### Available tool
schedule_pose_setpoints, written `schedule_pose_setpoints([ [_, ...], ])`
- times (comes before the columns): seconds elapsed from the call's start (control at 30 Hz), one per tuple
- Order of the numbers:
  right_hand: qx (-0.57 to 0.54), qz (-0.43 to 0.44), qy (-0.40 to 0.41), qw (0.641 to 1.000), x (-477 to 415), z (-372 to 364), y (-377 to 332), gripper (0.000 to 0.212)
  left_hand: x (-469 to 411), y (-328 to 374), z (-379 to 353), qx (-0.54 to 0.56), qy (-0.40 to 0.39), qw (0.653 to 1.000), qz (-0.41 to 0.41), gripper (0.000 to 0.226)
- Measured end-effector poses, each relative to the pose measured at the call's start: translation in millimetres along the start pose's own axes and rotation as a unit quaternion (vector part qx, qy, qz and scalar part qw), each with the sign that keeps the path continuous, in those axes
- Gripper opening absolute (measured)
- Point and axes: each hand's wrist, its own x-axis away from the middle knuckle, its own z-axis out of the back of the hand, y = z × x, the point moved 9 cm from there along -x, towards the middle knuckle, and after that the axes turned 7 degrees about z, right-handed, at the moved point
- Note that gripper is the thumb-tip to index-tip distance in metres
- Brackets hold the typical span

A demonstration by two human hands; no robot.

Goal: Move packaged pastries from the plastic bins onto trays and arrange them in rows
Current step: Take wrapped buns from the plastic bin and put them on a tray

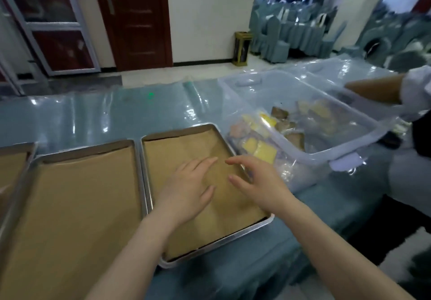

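Left hand (189, 187), right hand (261, 183): fingers spread, empty, over my tray (219, 241); pastries (264, 151) are blurry through the bin (279, 89).

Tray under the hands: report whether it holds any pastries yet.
Empty of pastries. The tray shows only brown paper lining where visible; the packaged pastries sit to its right, at the plastic bin.

Beside the clear plastic bin (303, 113), a shiny metal tray (184, 129) holds matt brown paper (186, 150); glossy transparent film (93, 113) covers the table beneath the bin.
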Motion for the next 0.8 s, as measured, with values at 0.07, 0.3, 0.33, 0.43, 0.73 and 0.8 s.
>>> schedule_pose_setpoints([
  [0.07,-0.009,0.008,0.036,0.999,-4,30,16,0.028,-24,22,-8,0.011,0.012,1.000,-0.008,0.058],
  [0.3,0.011,0.048,0.139,0.989,-31,123,68,0.018,-116,63,-39,0.125,0.063,0.990,0.007,0.051],
  [0.33,0.032,0.055,0.131,0.989,-38,133,76,0.018,-131,68,-45,0.138,0.067,0.988,0.010,0.050],
  [0.43,0.067,0.036,0.074,0.994,-58,151,116,0.018,-173,84,-67,0.155,0.051,0.986,0.011,0.050],
  [0.73,0.114,-0.004,-0.188,0.976,-95,142,220,0.032,-229,100,-109,0.062,0.018,0.995,0.071,0.080],
  [0.8,0.148,-0.004,-0.286,0.947,-99,134,241,0.041,-231,102,-114,-0.025,0.014,0.997,0.073,0.078],
])
